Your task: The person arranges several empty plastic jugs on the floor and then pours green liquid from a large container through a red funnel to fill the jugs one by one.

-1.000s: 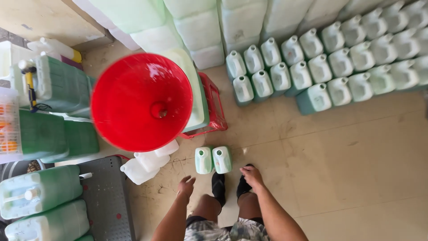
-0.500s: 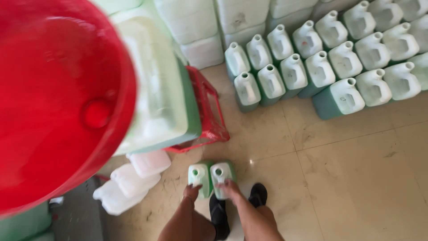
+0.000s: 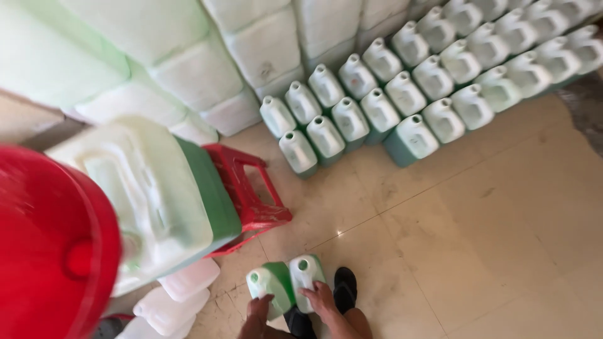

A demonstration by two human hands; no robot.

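Jugs: left jug [image 3: 269, 287] under left hand [image 3: 259, 312], right jug [image 3: 304, 279] under right hand [image 3: 319, 297], both gripped, upright, side by side touching.

A storeroom: rows of filled plastic jugs [image 3: 377, 107] on a tiled floor [image 3: 490, 238]

Left hand [image 3: 259, 312] and right hand [image 3: 318, 296] each grasp a green jug, left jug [image 3: 269, 290], right jug [image 3: 305, 277], on the floor [image 3: 477, 251] beside a red stool [image 3: 248, 188].
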